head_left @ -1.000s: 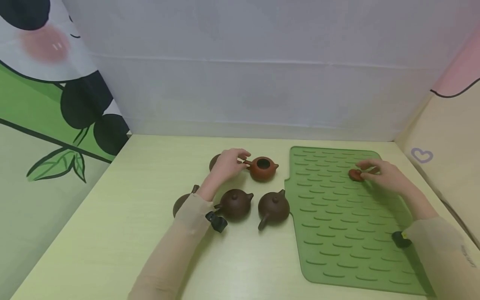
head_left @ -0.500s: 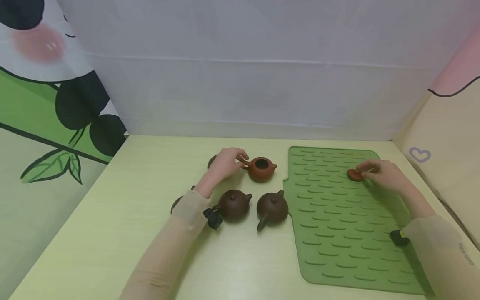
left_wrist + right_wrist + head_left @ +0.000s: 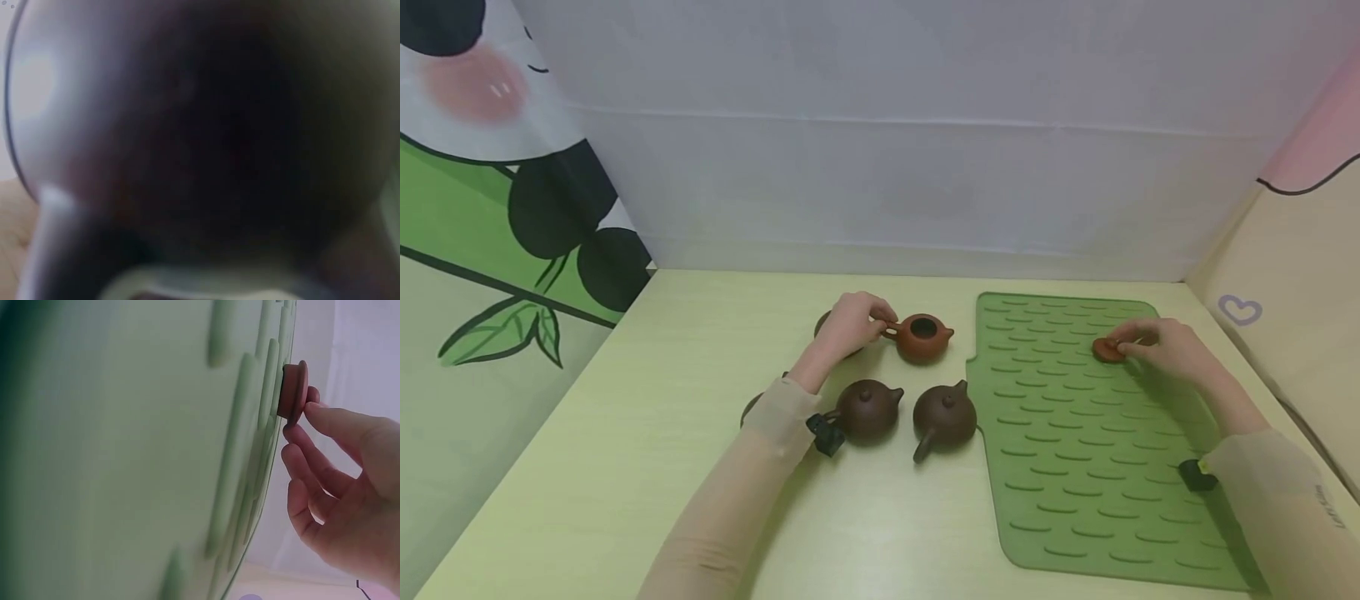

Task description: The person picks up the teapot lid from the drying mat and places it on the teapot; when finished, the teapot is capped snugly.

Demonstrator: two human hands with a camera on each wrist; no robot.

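Note:
A lidless red-brown clay teapot (image 3: 923, 338) stands at the back of the table, its dark round opening facing up and its spout to the right. My left hand (image 3: 850, 325) pinches its handle from the left. On the green mat (image 3: 1060, 500), my right hand (image 3: 1168, 346) holds the small red-brown teapot lid (image 3: 1107, 350) by its knob. The right wrist view has thumb and fingers at the knob of the lid (image 3: 292, 394), whose underside is right at the mat. A dark, blurred teapot body (image 3: 187, 125) fills the left wrist view.
Two dark brown lidded teapots stand in front, one (image 3: 868, 412) near my left wrist and another (image 3: 945, 415) at the mat's left edge. Two more dark pots are partly hidden by my left hand and sleeve (image 3: 730, 500). A pale cloth wall (image 3: 880, 192) rises behind the table.
My left fingers have drawn in slightly on the red-brown teapot's handle. My right hand and the lid stay nearly in place; the head view has shifted a little.

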